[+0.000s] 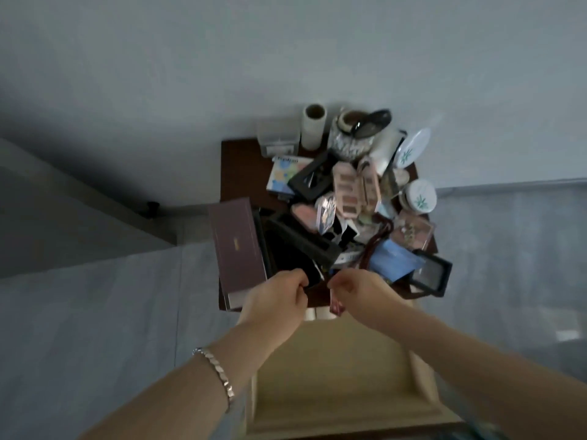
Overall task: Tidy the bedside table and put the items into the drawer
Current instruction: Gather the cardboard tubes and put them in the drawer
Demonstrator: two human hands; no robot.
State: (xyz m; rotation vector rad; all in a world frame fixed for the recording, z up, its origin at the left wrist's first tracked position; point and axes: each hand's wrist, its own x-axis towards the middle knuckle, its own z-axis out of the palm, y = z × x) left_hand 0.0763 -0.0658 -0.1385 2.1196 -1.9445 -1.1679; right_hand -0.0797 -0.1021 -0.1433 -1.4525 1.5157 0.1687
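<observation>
At the front edge of the desk [241,163] a black case [313,276] is pinched by the left hand [279,295], a reddish tube [337,305] gripped by the right hand [357,292], both best lowered gently into the open drawer [343,420].

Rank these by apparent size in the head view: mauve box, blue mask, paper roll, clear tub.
1. mauve box, clearly largest.
2. blue mask, partly covered.
3. clear tub and paper roll: look alike, not ranked.
</observation>
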